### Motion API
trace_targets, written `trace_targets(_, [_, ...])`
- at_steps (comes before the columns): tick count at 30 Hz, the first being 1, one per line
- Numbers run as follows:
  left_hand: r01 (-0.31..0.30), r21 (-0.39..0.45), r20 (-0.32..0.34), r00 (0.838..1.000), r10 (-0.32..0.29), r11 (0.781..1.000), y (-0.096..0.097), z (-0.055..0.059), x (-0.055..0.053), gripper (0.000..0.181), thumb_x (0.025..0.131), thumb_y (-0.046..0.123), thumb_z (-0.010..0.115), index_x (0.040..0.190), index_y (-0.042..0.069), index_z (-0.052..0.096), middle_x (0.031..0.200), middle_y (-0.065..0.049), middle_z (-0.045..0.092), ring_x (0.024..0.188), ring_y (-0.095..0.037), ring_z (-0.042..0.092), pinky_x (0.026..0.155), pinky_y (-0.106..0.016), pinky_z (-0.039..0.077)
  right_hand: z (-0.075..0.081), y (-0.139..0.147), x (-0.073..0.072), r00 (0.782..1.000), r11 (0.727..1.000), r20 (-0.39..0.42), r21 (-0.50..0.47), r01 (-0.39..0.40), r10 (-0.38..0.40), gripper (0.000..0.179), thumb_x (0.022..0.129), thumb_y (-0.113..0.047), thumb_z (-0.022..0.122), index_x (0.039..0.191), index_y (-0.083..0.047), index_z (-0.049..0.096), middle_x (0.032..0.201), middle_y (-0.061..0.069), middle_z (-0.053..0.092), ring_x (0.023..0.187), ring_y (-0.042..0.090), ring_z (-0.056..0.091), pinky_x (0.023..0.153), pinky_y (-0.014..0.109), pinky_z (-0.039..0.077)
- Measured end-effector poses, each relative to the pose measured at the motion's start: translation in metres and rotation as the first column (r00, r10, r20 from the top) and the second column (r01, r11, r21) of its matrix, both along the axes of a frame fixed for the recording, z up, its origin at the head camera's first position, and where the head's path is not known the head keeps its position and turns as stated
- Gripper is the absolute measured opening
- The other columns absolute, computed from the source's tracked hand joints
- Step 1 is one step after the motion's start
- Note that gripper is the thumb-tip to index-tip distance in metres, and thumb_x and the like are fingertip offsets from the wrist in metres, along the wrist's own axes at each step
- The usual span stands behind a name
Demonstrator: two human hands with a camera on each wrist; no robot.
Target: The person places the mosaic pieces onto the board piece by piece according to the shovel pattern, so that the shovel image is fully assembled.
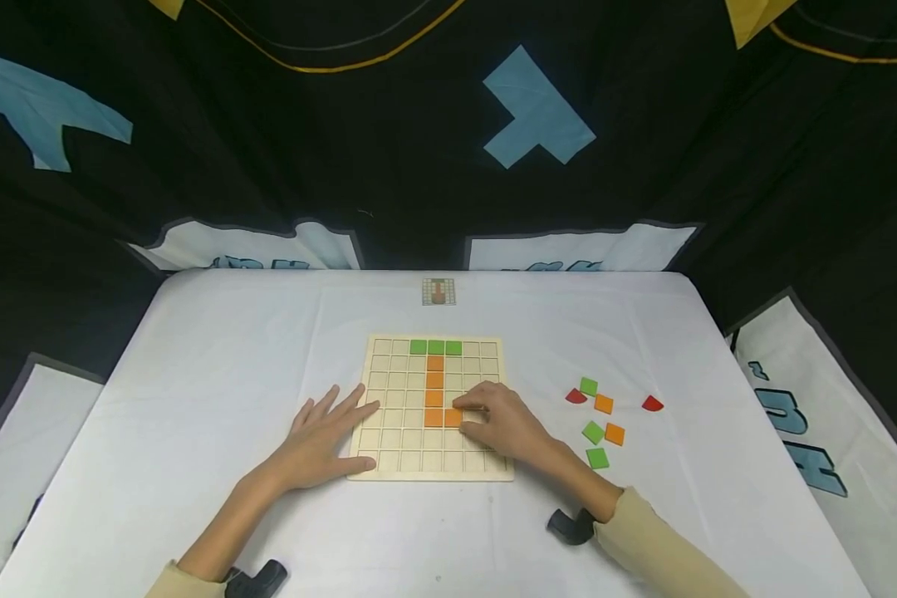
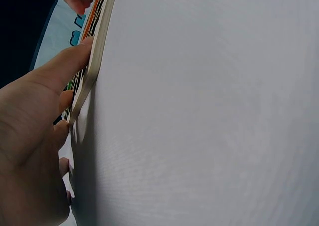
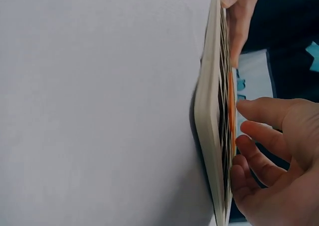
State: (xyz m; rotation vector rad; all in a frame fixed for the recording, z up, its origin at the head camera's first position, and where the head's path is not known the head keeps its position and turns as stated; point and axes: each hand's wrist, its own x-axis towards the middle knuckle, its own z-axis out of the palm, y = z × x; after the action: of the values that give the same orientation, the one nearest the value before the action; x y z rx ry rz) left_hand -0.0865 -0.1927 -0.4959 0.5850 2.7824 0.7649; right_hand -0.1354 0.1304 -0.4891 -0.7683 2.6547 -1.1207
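A pale wooden grid board (image 1: 392,448) lies on the white table. Three green square tiles (image 1: 436,347) fill part of its top row. Below the middle one runs a column of orange square tiles (image 1: 434,379). Beside the column's lowest tile is another orange square tile (image 1: 452,418), with the right hand (image 1: 502,421) bent over it, thumb and forefinger at its edges. In the right wrist view, those fingertips (image 3: 243,128) are close against the board's face. The left hand (image 1: 317,440) rests with spread fingers on the board's left edge; its thumb (image 2: 75,61) lies on the rim in the left wrist view.
Right of the board lie loose green tiles (image 1: 597,458), orange tiles (image 1: 615,433) and red rounded wedges (image 1: 653,404). A small picture card (image 1: 438,291) sits behind the board. Dark patterned cloth (image 1: 344,149) hangs behind the table.
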Motion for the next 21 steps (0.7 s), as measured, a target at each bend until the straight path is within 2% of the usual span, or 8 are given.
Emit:
trace_targets(6, [-0.004, 0.001, 0.006, 1.0, 0.004, 1.0, -0.001, 0.001, 0.0, 0.081, 0.086, 0.058, 0.069, 0.151, 0.017, 0.045, 0.162, -0.015, 0.024, 0.147, -0.047, 0.009, 0.111, -0.069, 0.001, 0.006, 0.031, -0.001, 0.992, 0.992, -0.043, -0.037, 0.118, -0.119, 0.026, 0.084, -0.005, 0.077, 0.11, -0.009, 0.077, 0.109, -0.001, 0.07, 0.102, 0.022, 0.059, 0.085, 0.04, 0.049])
trace_targets(12, [-0.002, -0.009, 0.001, 1.0, 0.002, 1.0, 0.0, 0.0, 0.0, 0.081, 0.086, 0.058, 0.069, 0.151, 0.017, 0.045, 0.162, -0.015, 0.024, 0.147, -0.047, 0.009, 0.111, -0.069, 0.001, 0.011, 0.077, 0.0, 0.964, 0.967, -0.082, -0.032, 0.251, -0.253, 0.026, 0.085, -0.002, 0.077, 0.111, -0.005, 0.076, 0.114, 0.008, 0.069, 0.097, 0.027, 0.061, 0.081, 0.043, 0.052])
trace_targets(15, [0.003, -0.014, -0.007, 1.0, -0.003, 1.0, 0.0, -0.001, -0.001, 0.081, 0.086, 0.058, 0.069, 0.151, 0.016, 0.046, 0.162, -0.016, 0.025, 0.147, -0.048, 0.01, 0.111, -0.07, 0.002, 0.009, 0.101, 0.002, 0.953, 0.958, -0.093, -0.038, 0.286, -0.288, 0.027, 0.086, -0.002, 0.077, 0.113, -0.003, 0.074, 0.115, 0.01, 0.068, 0.092, 0.025, 0.063, 0.078, 0.038, 0.054])
trace_targets(18, [0.006, -0.017, -0.006, 1.0, -0.006, 1.0, 0.0, -0.002, -0.001, 0.082, 0.086, 0.059, 0.069, 0.151, 0.017, 0.045, 0.162, -0.015, 0.024, 0.147, -0.047, 0.009, 0.111, -0.069, 0.002, 0.007, 0.123, 0.005, 0.945, 0.947, -0.071, -0.057, 0.315, -0.319, 0.028, 0.088, -0.002, 0.075, 0.115, -0.003, 0.073, 0.117, 0.01, 0.067, 0.093, 0.024, 0.064, 0.078, 0.034, 0.055])
trace_targets(21, [0.007, -0.013, 0.0, 1.0, -0.007, 1.0, 0.0, -0.001, -0.001, 0.082, 0.085, 0.059, 0.069, 0.152, 0.017, 0.044, 0.163, -0.015, 0.023, 0.148, -0.047, 0.008, 0.111, -0.069, 0.001, 0.006, 0.141, 0.008, 0.938, 0.936, -0.026, -0.079, 0.344, -0.347, 0.028, 0.09, -0.003, 0.074, 0.118, -0.001, 0.072, 0.121, 0.012, 0.064, 0.102, 0.028, 0.064, 0.086, 0.04, 0.054])
